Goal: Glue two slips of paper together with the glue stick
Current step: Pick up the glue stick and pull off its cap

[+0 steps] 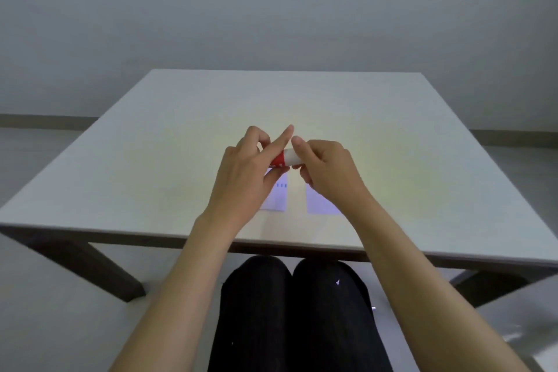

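Note:
Both hands hold a glue stick above the table's middle. My left hand grips its red body, forefinger stretched out. My right hand pinches its white end; whether that end is a cap I cannot tell. Under the hands two white slips of paper lie flat side by side near the front edge. The left slip has small blue marks and is partly hidden by my left hand. The right slip is partly covered by my right hand.
The pale square table stands before a plain grey wall. Its front edge runs just beyond my knees in black trousers. A dark table leg angles down at the left, and a grey object shows at the lower right.

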